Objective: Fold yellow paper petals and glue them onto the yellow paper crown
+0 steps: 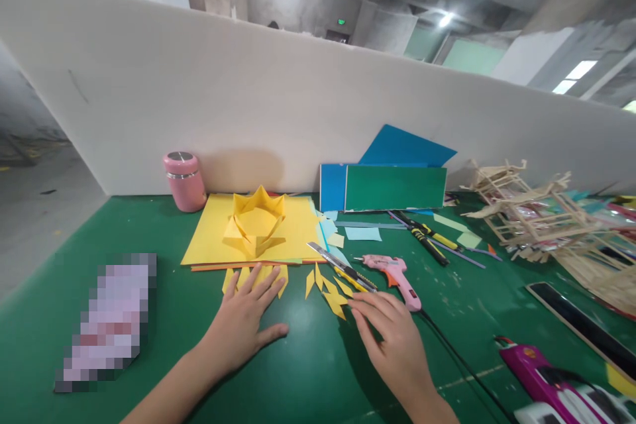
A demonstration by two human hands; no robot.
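Note:
My left hand [247,308] lies flat with its fingers spread, over a row of pointed yellow paper pieces [283,281] that its fingers partly cover. With fingertips and thumb drawn together, my right hand [390,334] pinches the edge of a yellow paper piece [336,303] in a small loose group. Several slim yellow paper diamonds [310,283] lie between the hands. Behind my left hand, a folded yellow paper crown-like ring [258,215] stands on yellow paper sheets [206,242]. A utility knife [348,271] lies just beyond my right fingers, beside a pink glue gun [395,275].
A pink flask [185,182] stands at the back left against a white partition [248,93]. Green and blue boards [395,187] lean behind paper scraps and more cutters [427,238]. Wooden stick models [521,202] are at right, a magenta tool [534,371] at lower right.

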